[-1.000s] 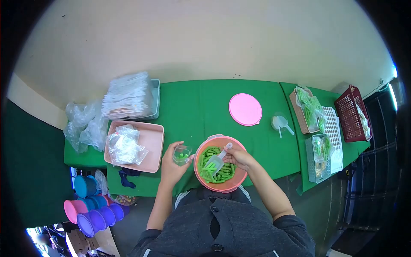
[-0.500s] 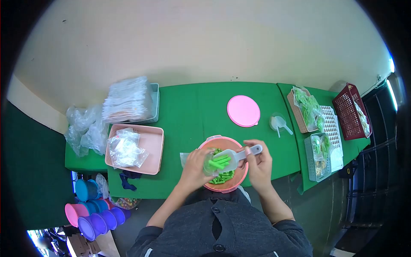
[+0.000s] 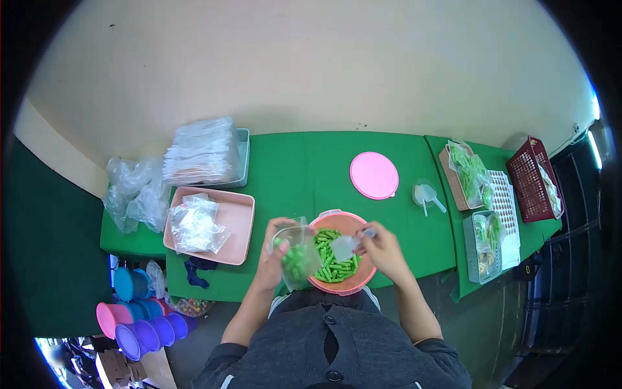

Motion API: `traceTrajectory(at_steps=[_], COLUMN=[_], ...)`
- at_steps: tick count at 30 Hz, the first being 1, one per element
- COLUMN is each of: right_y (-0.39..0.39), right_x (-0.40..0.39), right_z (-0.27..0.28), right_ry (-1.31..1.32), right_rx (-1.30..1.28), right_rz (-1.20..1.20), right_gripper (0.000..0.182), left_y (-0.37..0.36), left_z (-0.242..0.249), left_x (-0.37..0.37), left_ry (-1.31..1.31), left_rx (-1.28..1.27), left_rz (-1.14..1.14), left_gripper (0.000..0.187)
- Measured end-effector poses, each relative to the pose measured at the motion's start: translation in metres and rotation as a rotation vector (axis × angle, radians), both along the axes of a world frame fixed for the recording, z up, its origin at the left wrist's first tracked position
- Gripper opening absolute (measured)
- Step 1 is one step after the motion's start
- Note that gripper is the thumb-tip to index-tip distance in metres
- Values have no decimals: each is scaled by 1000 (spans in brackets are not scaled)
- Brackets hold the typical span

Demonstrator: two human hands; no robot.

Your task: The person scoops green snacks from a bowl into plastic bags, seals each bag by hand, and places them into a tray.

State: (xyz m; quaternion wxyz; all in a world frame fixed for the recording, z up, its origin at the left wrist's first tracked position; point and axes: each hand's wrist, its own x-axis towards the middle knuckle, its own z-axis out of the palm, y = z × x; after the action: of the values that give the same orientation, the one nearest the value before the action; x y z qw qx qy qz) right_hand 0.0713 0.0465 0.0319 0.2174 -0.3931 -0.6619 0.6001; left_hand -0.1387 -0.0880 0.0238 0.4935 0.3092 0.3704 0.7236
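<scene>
A clear plastic bag [image 3: 299, 260] with cut green pieces inside is held by my left hand [image 3: 271, 254], whose fingers grip its upper left side. My right hand [image 3: 381, 249] is closed round the handle of a translucent scoop [image 3: 344, 247]. The scoop's blade is over the round pink-orange bowl [image 3: 367, 272] and looks free of green pieces. Cut green beans [image 3: 334, 262] lie in the bowl, close to my body. The bag is left of the bowl, partly over its rim.
Beyond the bowl lies a pink lid [image 3: 374, 175], with a small container and scoop [image 3: 426, 194] to its right. At left are a pink tray [image 3: 238, 223] and stacked bags [image 3: 202, 152]. Baskets [image 3: 476, 262] of bagged greens and a maroon basket [image 3: 528, 175] stand at right.
The green pieces that were on the scoop are now in the bag. My left hand has moved left with the bag, and the scoop has come out of it, over the bowl.
</scene>
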Motion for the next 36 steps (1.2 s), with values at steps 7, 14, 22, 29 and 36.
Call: traceTrajectory(at_steps=[7,14,22,29,36], right_y=[-18,-34,-49,-44,-26], right_x=[-18,-34,-43,-34,-15], right_z=[31,7,11,22,27], right_ry=[15,375,372,303,242], right_rx=[259,28,157,243,121], right_rz=[52,-4,-14,12,158], right_gripper=[31,15,9,7,19], left_y=[0,-3,-5,-7,-10], left_z=[18,9,7,13,12], left_x=[7,21,26,30,15], left_ry=[527,571,554,610,536], left_rx=[-96,-108,-144,-178,-264], left_rz=[-49,44,153,218,7], left_gripper=[62,42,12,25,29])
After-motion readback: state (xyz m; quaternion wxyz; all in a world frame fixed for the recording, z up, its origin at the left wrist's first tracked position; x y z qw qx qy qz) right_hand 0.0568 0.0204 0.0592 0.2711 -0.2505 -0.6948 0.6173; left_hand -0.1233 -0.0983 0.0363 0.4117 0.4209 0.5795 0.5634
